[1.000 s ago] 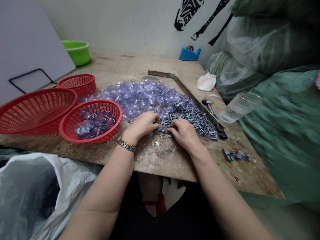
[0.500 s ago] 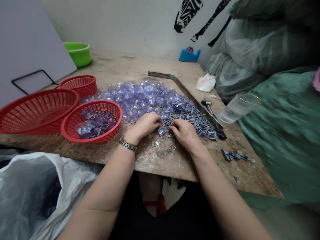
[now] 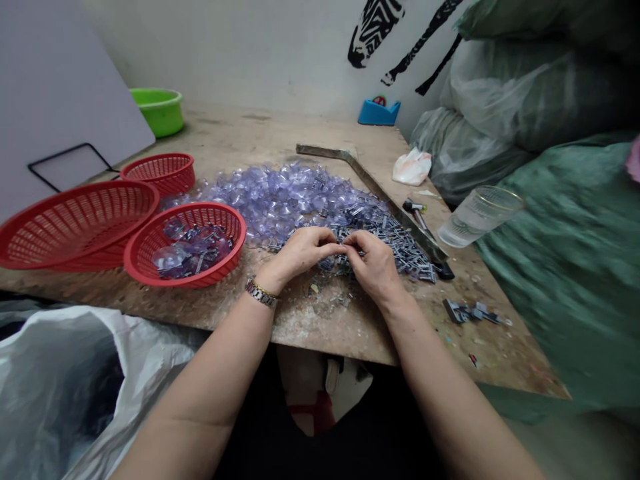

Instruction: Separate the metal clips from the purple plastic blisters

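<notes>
Two empty red plastic mesh baskets [image 3: 80,223] [image 3: 160,172] at left, stacked edge to edge. Green plastic basin [image 3: 159,110] far left, by a white board [image 3: 60,100]. Blue plastic tape dispenser [image 3: 379,112] against the wall. Clear glass tumbler [image 3: 477,215] tilted on green sacking [image 3: 565,267]. Crumpled white plastic bag [image 3: 412,165] beside a bent metal bar [image 3: 360,170].

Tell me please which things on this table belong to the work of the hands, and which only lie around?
In the work:
left hand and right hand, fingertips meeting
grey metal pieces
clear purple plastic pieces
red basket holding both kinds of pieces

Lying about:
green bowl
glass
blue holder
metal bar
two other red baskets
</notes>
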A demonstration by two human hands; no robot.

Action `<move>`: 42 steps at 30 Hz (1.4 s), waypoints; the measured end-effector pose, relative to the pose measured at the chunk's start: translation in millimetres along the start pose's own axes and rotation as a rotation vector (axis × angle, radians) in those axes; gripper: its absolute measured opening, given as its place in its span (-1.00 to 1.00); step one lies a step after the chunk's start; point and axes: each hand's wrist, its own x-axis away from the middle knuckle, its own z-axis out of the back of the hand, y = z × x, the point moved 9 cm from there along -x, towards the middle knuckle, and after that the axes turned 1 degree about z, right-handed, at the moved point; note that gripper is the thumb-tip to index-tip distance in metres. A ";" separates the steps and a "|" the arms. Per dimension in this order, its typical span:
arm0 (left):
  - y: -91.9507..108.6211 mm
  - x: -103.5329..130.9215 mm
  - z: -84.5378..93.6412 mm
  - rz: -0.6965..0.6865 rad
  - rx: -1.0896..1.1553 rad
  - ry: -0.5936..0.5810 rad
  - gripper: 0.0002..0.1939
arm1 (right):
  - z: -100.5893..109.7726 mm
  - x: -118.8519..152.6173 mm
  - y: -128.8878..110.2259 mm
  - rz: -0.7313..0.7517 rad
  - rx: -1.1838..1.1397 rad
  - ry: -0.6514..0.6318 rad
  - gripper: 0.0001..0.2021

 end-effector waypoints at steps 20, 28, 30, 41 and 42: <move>-11.9 -5.4 6.7 0.065 -0.049 0.095 -0.88 | -16.0 3.2 14.6 -0.065 0.069 -0.147 -0.93; -9.3 -4.3 8.6 0.065 -0.022 0.107 -0.87 | -29.8 9.4 9.4 -0.023 0.244 -0.259 -0.96; -8.9 -4.1 8.9 0.067 0.014 0.105 -0.88 | -23.1 5.6 13.4 -0.075 0.115 -0.192 -0.94; -8.6 -1.0 5.0 0.105 0.200 0.069 -0.77 | -16.6 5.4 46.2 -0.492 -0.644 0.023 -0.79; -8.0 -0.4 4.1 0.110 0.212 0.060 -0.76 | -16.5 5.8 46.2 -0.500 -0.647 0.029 -0.78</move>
